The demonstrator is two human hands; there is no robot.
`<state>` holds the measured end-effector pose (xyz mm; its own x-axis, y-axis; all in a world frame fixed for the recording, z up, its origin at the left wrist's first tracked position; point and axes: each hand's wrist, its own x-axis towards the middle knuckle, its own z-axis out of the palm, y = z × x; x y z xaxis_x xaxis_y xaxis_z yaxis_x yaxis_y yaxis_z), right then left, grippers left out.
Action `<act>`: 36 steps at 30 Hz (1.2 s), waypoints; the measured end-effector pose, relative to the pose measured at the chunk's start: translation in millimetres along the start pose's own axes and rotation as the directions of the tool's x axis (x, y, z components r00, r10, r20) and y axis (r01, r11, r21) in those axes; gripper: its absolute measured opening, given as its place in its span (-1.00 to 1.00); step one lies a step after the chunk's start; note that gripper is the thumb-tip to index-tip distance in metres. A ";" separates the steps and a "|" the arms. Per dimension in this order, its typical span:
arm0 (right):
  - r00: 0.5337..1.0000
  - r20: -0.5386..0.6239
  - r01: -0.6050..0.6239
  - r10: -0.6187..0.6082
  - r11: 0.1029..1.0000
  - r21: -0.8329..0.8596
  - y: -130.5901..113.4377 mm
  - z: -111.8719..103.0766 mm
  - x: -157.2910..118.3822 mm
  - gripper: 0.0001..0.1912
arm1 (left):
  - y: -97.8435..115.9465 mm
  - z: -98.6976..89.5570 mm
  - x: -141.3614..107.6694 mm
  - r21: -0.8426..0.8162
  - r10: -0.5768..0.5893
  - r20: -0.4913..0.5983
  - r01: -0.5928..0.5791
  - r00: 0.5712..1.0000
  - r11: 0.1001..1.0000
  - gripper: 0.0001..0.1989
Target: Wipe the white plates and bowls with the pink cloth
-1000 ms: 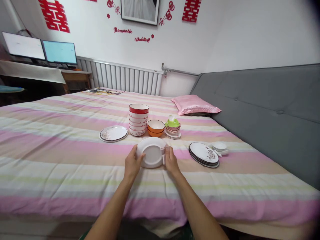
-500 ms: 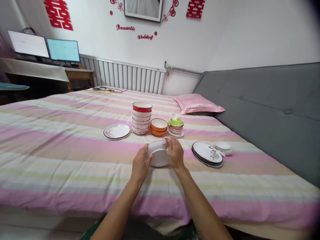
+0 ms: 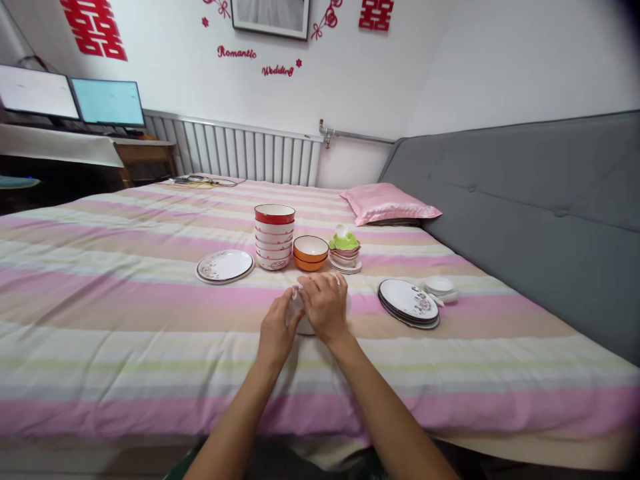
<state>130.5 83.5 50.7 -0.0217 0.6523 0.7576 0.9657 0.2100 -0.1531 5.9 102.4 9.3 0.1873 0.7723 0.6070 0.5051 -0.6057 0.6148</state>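
Note:
A white plate (image 3: 306, 325) is tilted up between my hands, mostly covered by them. My left hand (image 3: 278, 328) grips its left edge, thumb on the near face. My right hand (image 3: 325, 303) lies across the plate's upper part with curled fingers, pressing a small pale cloth that barely shows near the left fingertips. Just beyond stand two stacked orange bowls (image 3: 311, 254), a tall stack of red and white bowls (image 3: 274, 239), and small dishes topped by a green one (image 3: 344, 241).
Flat plates (image 3: 225, 265) lie to the left, and stacked dark-rimmed plates (image 3: 407, 300) to the right beside small white dishes (image 3: 440, 287). A pink pillow (image 3: 390, 203) lies farther back on the striped bed (image 3: 150, 320), against a grey headboard (image 3: 525, 220).
My right hand has moved left across the plate with the cloth, from its right upper edge toward my left hand. The camera view has shifted slightly right.

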 end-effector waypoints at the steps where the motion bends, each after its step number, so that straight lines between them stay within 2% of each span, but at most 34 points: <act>1: 0.999 -0.009 -0.032 0.032 0.999 0.014 4.0 -0.5 -1.5 -0.72 | -0.2 0.4 0.5 0.008 -0.001 0.003 0.001 1.000 1.000 -0.58; 7: 0.958 -0.064 -0.265 0.279 0.948 0.175 26.4 7.1 -14.8 -0.64 | -6.7 2.3 2.5 0.046 -0.052 -0.023 0.053 0.998 0.998 -0.55; 11: 0.890 0.017 -0.431 0.455 0.830 0.354 40.9 28.3 -32.5 -0.57 | -12.0 1.0 4.9 0.054 -0.151 -0.039 0.152 0.988 0.987 -0.51; 16: 0.823 0.121 -0.519 0.555 0.650 0.555 45.5 55.3 -52.8 -0.57 | -14.8 -4.3 7.7 0.015 -0.267 -0.032 0.268 0.963 0.963 -0.51; 18: 0.808 0.140 -0.527 0.572 0.596 0.605 43.3 56.9 -52.5 -0.59 | -15.1 -6.0 7.5 -0.041 -0.285 -0.036 0.284 0.958 0.958 -0.52; 20: 0.811 0.125 -0.499 0.571 0.565 0.657 41.1 49.4 -45.5 -0.60 | -13.9 -5.8 6.1 -0.114 -0.306 -0.049 0.299 0.951 0.947 -0.52; 22: 0.837 0.066 -0.440 0.543 0.595 0.673 40.7 33.4 -33.7 -0.60 | -10.9 -3.1 3.2 -0.193 -0.342 -0.023 0.331 0.940 0.924 -0.51; 25: 0.897 -0.036 -0.333 0.441 0.727 0.601 45.1 3.1 -16.5 -0.62 | -4.6 4.2 -3.1 -0.253 -0.350 0.116 0.368 0.930 0.895 -0.54; 27: 0.932 -0.043 -0.286 0.359 0.803 0.523 50.2 -12.4 -10.6 -0.65 | -1.1 8.9 -7.4 -0.135 -0.340 0.213 0.372 0.916 0.918 -0.62; 29: 0.952 0.008 -0.278 0.307 0.851 0.445 54.8 -20.3 -9.8 -0.66 | 1.4 11.5 -10.1 0.068 -0.354 0.279 0.350 0.893 0.934 -0.65; 30: 0.956 0.038 -0.281 0.292 0.867 0.413 56.3 -21.7 -10.5 -0.66 | 2.3 12.0 -10.4 0.153 -0.368 0.281 0.337 0.887 0.929 -0.64; 32: 0.960 0.082 -0.280 0.269 0.888 0.366 56.8 -22.0 -12.5 -0.66 | 4.1 11.4 -8.8 0.236 -0.379 0.202 0.330 0.903 0.914 -0.56; 34: 0.965 0.104 -0.260 0.239 0.904 0.340 54.0 -22.4 -13.8 -0.66 | 6.1 9.5 -4.4 0.201 -0.328 0.089 0.305 0.940 0.931 -0.39; 36: 0.974 0.115 -0.224 0.196 0.918 0.329 49.5 -24.7 -14.1 -0.67 | 7.8 7.3 0.8 0.100 -0.219 0.033 0.214 0.975 0.972 -0.33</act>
<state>185.0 66.7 48.1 0.1385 0.7602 0.6347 0.8059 0.2860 -0.5184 16.1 99.7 10.8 0.1004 0.8920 0.4408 0.6152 -0.4038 0.6771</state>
